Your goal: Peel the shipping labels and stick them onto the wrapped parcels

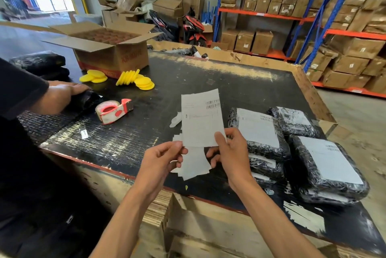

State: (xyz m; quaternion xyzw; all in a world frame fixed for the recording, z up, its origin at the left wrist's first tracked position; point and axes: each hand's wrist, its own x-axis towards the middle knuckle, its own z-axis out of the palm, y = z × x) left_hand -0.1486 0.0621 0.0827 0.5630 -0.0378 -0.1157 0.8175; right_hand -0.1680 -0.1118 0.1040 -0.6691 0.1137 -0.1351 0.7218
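Now the peeling step is in hand. Both hands hold paper above the near edge of the black table point(240, 82). The right hand point(231, 153) pinches the lower right corner of the label point(201, 117) between thumb and fingers, and the printed sheet stands upright with its barcodes at the top. The left hand point(161, 159) is closed on the lower left corner, and it seems to keep also the backing sheets point(195, 166) that hang below; whether the label is already free of its backing I cannot tell. At the right side of the table lie the wrapped parcels point(259, 132), several stacked, and the top ones already carry a white label. At the far left another person's hand point(62, 94) rests on a black bundle, near a tape dispenser point(113, 110). I judge the next move needs the backing pulled fully away, then the sticky label carried right to a bare parcel and pressed down flat, without wrinkles.
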